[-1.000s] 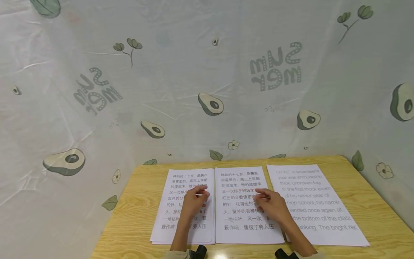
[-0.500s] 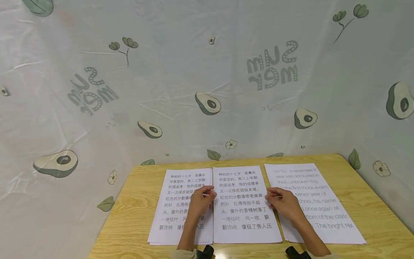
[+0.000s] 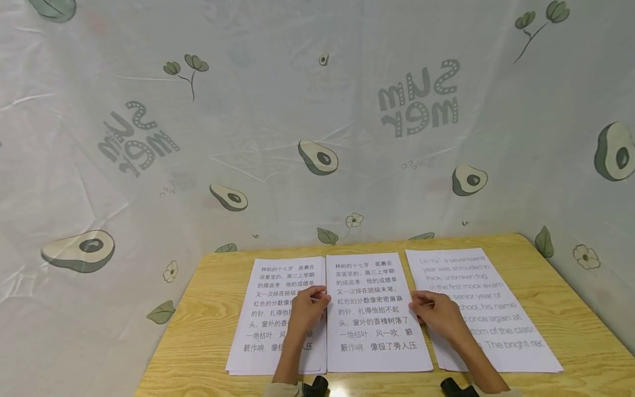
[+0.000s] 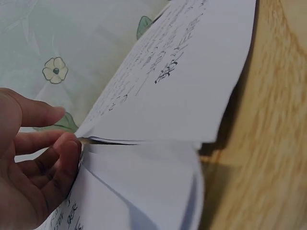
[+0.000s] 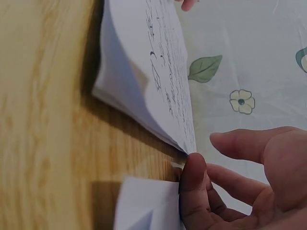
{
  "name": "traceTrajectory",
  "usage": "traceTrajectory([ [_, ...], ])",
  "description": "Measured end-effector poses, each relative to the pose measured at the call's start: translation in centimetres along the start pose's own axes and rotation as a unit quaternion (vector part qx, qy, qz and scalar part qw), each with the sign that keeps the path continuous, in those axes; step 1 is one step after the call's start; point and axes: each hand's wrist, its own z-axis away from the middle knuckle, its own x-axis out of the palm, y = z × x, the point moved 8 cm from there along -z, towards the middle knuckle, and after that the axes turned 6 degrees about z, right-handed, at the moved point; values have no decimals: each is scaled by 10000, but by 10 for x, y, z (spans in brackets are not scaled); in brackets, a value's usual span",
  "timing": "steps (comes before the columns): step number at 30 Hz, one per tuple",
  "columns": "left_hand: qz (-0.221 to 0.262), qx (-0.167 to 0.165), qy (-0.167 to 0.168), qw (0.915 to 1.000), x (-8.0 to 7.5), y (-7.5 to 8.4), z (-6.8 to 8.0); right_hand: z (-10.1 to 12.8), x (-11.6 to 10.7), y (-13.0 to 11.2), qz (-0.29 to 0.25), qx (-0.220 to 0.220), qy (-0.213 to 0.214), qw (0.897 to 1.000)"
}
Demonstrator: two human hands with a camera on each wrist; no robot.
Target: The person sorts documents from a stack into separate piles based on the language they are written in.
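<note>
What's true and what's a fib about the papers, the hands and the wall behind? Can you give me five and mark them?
1. The left pile, middle pile and right pile lie side by side on the table. True.
2. The left pile is printed in English. False: it is in Chinese; the right pile is in English.
3. The left hand and right hand are at opposite side edges of the middle pile. True.
4. The right hand covers part of the left pile. False: it covers part of the right pile.
5. The backdrop shows bananas. False: it shows avocados.
</note>
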Motion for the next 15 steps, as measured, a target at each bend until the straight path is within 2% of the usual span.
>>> traceTrajectory([
  [10,-547,-13,61,9985,1,3,1,-2,3,-2,301,-170,-6,9994],
  [15,-623,24,58,9980,2,3,1,-2,3,-2,363,-172,17,9992],
])
